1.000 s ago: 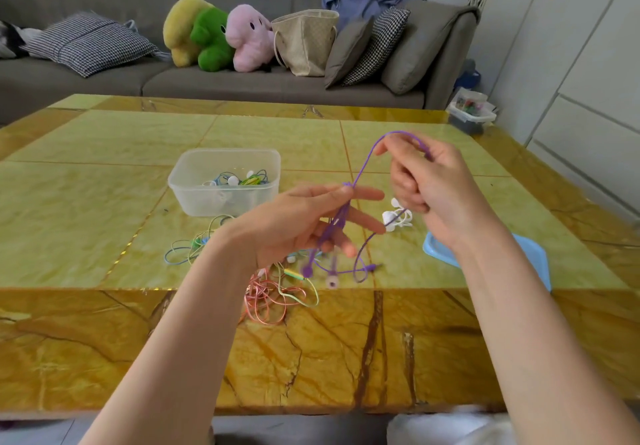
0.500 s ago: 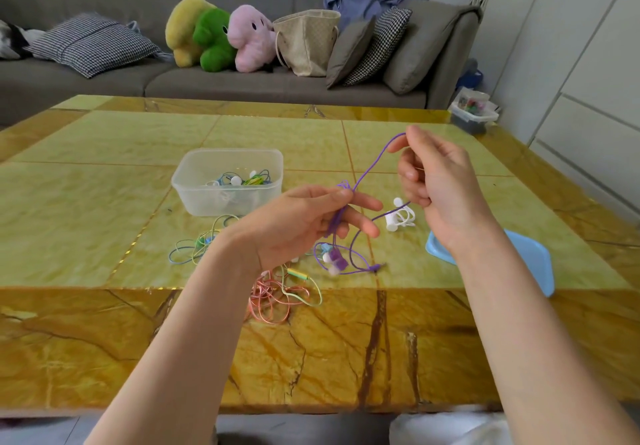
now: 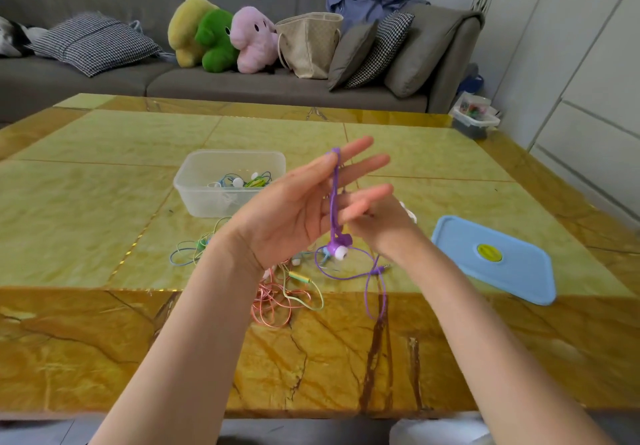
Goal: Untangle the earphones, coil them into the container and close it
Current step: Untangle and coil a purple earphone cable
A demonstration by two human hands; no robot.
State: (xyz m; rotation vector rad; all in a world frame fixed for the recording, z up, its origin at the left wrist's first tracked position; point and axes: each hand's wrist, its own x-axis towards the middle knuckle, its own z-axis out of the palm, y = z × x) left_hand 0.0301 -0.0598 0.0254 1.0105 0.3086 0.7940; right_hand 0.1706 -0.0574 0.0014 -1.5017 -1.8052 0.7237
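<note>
The purple earphones (image 3: 334, 202) hang as a doubled cord down my left hand (image 3: 294, 209), pinched near the top between thumb and forefinger, the other fingers straight. Their buds (image 3: 337, 249) dangle below the palm, and the rest of the cord loops down onto the table. My right hand (image 3: 384, 226) sits just behind the left, fingers mostly hidden, holding the cord's trailing part. The clear plastic container (image 3: 194, 171) stands beyond my hands with several coiled earphones (image 3: 244, 180) inside. Its blue lid (image 3: 495, 257) lies flat on the table to the right.
Tangled pink earphones (image 3: 272, 304), yellow-green ones (image 3: 301, 278) and blue-green ones (image 3: 188, 252) lie on the yellow stone table (image 3: 86, 202) under my hands. White earphones (image 3: 410, 214) peek out behind my right hand. A sofa with cushions, plush toys and a bag stands beyond.
My left hand rose and its fingers straightened, lifting the buds off the table. My right hand dropped from high on the right to behind the left, laying the cord along the left fingers.
</note>
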